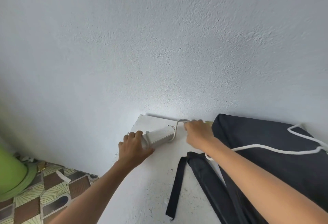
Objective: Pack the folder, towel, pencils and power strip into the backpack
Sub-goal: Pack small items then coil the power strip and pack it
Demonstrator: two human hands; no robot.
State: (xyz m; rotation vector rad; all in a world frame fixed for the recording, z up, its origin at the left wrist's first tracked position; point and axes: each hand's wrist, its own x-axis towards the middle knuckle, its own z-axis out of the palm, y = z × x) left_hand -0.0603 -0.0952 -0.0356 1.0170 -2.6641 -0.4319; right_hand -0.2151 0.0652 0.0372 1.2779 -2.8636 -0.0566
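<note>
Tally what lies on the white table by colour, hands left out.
White: 2, the power strip with its cord wound round it, and the backpack's drawstring rope.
Dark: 2, the backpack and its loose strap.
Total: 4.

**Around the tabletop**

We see a white tabletop [156, 188], scuffed with dark specks, pushed against a pale textured wall [159, 46]. Lower left, we find a patterned floor [46, 188] of brown and cream fan tiles, with a blurred green object [12, 170] resting on it near the wall.
</note>
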